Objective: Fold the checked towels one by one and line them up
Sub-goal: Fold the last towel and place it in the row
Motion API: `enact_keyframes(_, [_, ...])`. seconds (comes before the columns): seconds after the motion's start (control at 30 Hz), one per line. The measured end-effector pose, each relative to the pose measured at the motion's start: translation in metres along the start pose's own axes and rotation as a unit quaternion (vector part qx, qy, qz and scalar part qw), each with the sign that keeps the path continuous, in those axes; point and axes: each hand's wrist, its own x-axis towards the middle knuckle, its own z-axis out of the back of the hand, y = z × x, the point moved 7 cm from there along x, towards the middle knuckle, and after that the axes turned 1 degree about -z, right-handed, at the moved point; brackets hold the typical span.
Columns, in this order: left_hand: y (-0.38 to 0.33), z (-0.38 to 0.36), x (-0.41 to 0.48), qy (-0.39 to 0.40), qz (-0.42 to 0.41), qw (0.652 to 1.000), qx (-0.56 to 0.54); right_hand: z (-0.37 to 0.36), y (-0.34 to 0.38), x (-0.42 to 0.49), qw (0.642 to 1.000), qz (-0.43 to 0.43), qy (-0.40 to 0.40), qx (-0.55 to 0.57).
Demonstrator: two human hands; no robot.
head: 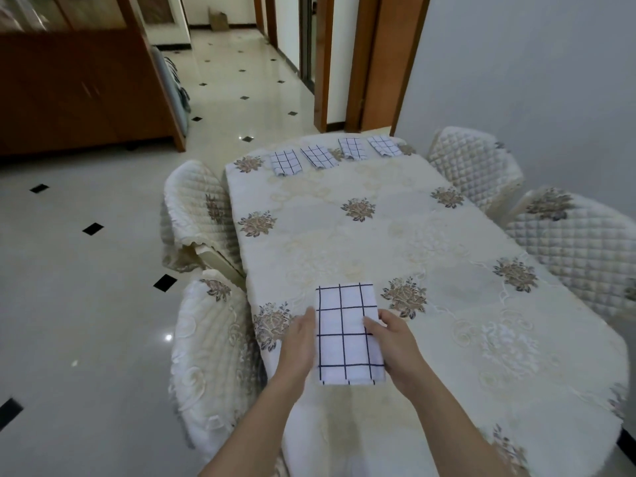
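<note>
A white towel with dark blue checks (346, 332), folded into a long rectangle, lies on the near part of the table (344, 235). My left hand (300, 342) holds its left edge, fingers tucked under the cloth. My right hand (392, 346) grips the right edge with the thumb lying on top. Several folded checked towels sit in a row along the far edge of the table: one at the left (285, 162), the second (319, 157), the third (352, 148) and the rightmost (384, 145).
A cream floral tablecloth covers the table. Quilted chairs stand at the left (198, 215), (213, 356) and at the right (476, 166), (578, 242). A wooden cabinet (75, 91) stands beyond the shiny tiled floor (69, 270).
</note>
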Motion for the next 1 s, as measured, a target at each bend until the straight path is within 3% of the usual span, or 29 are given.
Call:
enact_keyframes(0.13, [-0.013,0.020,-0.010,-0.027,-0.115,0.986,0.115,-0.013,-0.005,-0.017,1.000,0.008,-0.018,-0.018])
enact_keyframes(0.37, [-0.003,0.037,-0.028,-0.031,-0.142,0.979,0.144,-0.026,-0.009,-0.036,0.986,0.094,-0.087,-0.110])
enact_keyframes(0.47, [0.002,0.045,-0.035,-0.042,-0.144,0.981,0.123,-0.031,-0.013,-0.039,0.982,0.112,-0.074,-0.130])
enact_keyframes(0.73, [-0.006,0.070,-0.084,-0.181,-0.188,0.950,0.172,-0.052,-0.007,-0.054,0.969,0.172,-0.035,-0.172])
enact_keyframes(1.0, [0.012,0.140,-0.135,-0.325,-0.150,0.910,0.209,-0.121,-0.022,-0.075,0.943,0.219,0.085,-0.235])
